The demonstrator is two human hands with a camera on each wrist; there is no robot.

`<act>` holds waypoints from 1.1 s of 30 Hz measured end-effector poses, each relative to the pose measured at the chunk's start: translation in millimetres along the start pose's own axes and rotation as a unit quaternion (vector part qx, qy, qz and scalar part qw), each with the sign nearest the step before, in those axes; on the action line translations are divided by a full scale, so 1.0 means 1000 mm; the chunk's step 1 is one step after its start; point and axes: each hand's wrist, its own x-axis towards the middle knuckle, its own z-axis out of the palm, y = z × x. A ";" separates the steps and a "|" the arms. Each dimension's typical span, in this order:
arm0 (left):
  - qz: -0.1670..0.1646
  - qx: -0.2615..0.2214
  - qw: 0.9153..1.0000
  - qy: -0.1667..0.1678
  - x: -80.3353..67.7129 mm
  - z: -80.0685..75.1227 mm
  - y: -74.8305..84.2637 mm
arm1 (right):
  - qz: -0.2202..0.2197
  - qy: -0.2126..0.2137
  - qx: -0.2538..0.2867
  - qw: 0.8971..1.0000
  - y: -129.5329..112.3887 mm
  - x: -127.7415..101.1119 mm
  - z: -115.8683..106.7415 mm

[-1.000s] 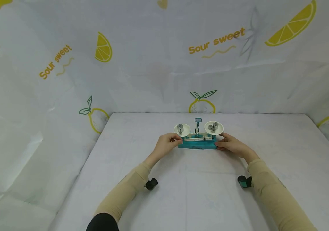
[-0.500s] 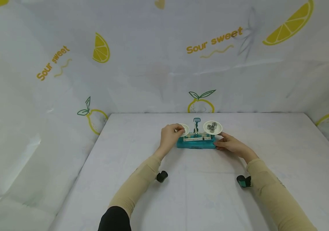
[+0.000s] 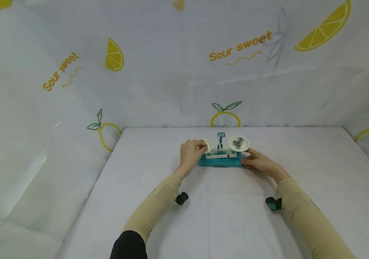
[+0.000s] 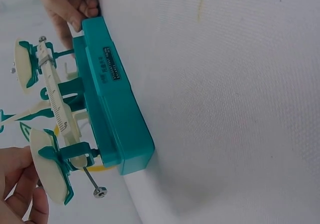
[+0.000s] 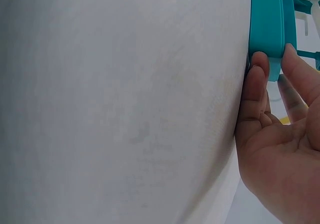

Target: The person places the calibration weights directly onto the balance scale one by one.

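Observation:
A teal balance scale [image 3: 221, 161] with two white pans stands near the back of the table. My left hand [image 3: 191, 154] is at the left pan [image 3: 208, 145], fingertips bent together over it. In the left wrist view, its fingers [image 4: 21, 194] curl at the pan's inner side, around a small metal weight [image 4: 39, 183] that is mostly hidden. My right hand [image 3: 259, 162] grips the right end of the scale's base [image 5: 267, 23], thumb on one side and fingers on the other. Several metal weights [image 3: 238, 143] stand in the right pan [image 3: 243, 147].
A white cloth covers the table [image 3: 223, 216]. Behind it hangs a white sheet [image 3: 165, 90] printed with lemons. Dark wrist cameras [image 3: 182, 198] stick out inward from both forearms. A metal adjusting screw [image 4: 100, 191] juts from the beam's left end.
My left hand has moved up from the base's left end to the left pan, covering the metal weights seen there. My right hand has stayed on the base.

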 end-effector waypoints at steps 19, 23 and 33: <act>0.018 0.003 1.000 0.004 0.001 -0.001 0.004 | -0.005 -0.001 0.002 1.000 0.001 -0.003 -0.002; 0.022 -0.003 1.000 0.008 0.003 -0.005 0.006 | -0.004 -0.001 -0.004 1.000 -0.002 -0.001 -0.005; 0.049 0.020 0.998 -0.017 0.005 -0.026 0.005 | -0.006 -0.015 -0.047 0.999 -0.010 -0.007 -0.017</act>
